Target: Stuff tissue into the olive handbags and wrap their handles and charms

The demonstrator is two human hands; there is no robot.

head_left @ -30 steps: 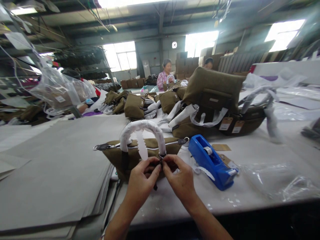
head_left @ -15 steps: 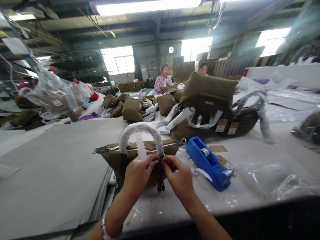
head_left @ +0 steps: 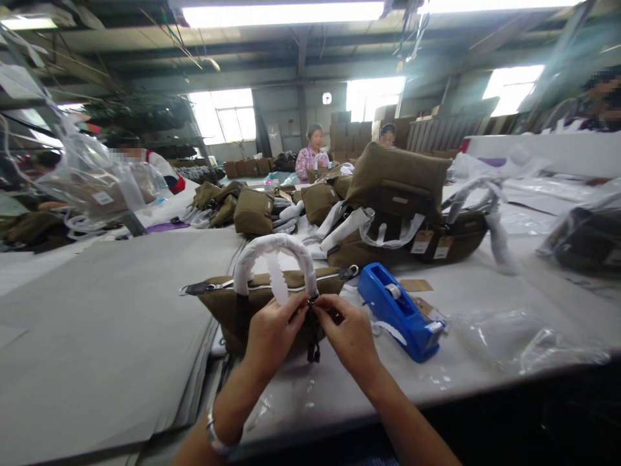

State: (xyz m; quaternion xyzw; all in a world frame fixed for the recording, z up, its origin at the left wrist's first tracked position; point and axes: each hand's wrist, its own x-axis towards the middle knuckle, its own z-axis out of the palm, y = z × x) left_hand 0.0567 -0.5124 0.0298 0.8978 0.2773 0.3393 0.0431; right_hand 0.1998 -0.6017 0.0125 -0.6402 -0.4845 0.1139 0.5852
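An olive-green handbag (head_left: 220, 310) stands in front of me. Its arched handle (head_left: 276, 243) is wrapped in white film, and a zipper runs along the top. Both my left hand (head_left: 276, 327) and my right hand (head_left: 349, 330) pinch, fingertips close together, at a dark cord (head_left: 313, 327) at the foot of the handle's right side. Two black end pieces dangle from this cord below my fingers. What exactly lies between the fingertips is too small to make out. Right of the bag sits a blue tape dispenser (head_left: 402, 314).
Large grey paper sheets (head_left: 107, 310) are stacked on the left. More olive bags (head_left: 398, 181) with wrapped handles and tags are piled behind. Clear plastic (head_left: 509, 340) lies at the right, near a plastic-covered dark bag (head_left: 587, 236). Several people are visible beyond the table.
My hands stay pinched at the same spot, with slight finger movement. The view has shifted a little; another person now shows at the far right, and one at the left is more visible.
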